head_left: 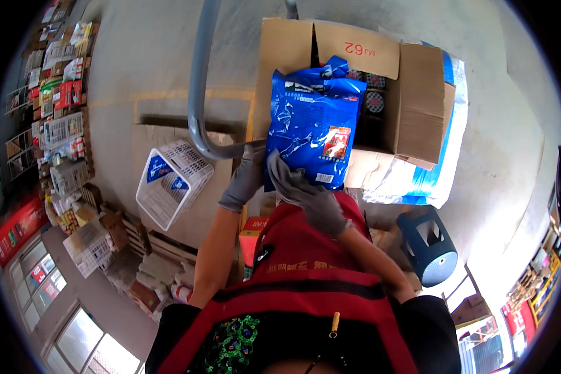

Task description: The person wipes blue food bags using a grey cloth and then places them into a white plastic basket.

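A glossy blue package (pixel 305 112) with a small printed picture lies on an open cardboard box (pixel 421 106), which shows several dark, round-topped items. My left hand (pixel 243 177), in a grey glove, is closed at the package's lower left edge, beside a bent grey metal tube (pixel 201 93); its grip is partly hidden. My right hand (pixel 321 209), gloved as well, is closed on a crumpled grey cloth (pixel 283 171) lying against the front of the package. Below both hands is my red apron (pixel 299 243).
A white plastic basket (pixel 168 187) rests on flattened cardboard (pixel 215 215) at left. A white-and-blue sack (pixel 445 181) lies beside the box, above a dark blue hollow plastic object (pixel 436 262). Stacked crates and goods (pixel 65 131) line the far left; more goods (pixel 539 287) stand far right.
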`<state>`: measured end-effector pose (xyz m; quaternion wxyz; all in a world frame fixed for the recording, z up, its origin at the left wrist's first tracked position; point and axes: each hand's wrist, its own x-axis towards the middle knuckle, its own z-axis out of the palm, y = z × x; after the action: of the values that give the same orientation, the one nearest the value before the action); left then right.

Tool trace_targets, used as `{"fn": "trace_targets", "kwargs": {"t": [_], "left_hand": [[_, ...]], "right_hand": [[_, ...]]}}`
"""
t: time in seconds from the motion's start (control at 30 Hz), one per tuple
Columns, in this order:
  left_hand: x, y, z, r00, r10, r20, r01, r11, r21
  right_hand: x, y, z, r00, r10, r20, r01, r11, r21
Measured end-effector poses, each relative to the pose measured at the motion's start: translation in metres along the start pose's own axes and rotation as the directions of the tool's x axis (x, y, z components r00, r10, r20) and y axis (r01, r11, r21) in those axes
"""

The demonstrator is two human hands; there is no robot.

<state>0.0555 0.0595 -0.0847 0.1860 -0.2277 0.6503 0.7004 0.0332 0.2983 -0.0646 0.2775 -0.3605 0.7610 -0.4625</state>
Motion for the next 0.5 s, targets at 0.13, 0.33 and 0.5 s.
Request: {"fn": "trace_targets", "kwargs": {"t": [0.13,0.33,0.5], "left_hand": [[0.023,0.076,0.014,0.971,-0.02,-0.239,0.037,0.997,0.068],[0.132,0.101,0.012,0.918,0.002,-0.396,0.109,0.961,0.255],[0.158,0.085,0.022,0.932,0.046,-0.36,0.023,0.983,0.185]], "right_hand": [[-0.026,0.027,-0.085,0.939,0.139,-0.314,0.003,0.912,0.411],[0.109,0.033,-0.123,0.722,-0.096,-0.685,-0.04,0.983,-0.179],[0.168,0.025,-0.102,0.903,-0.104,-0.417,-0.169,0.806,-0.567]]}}
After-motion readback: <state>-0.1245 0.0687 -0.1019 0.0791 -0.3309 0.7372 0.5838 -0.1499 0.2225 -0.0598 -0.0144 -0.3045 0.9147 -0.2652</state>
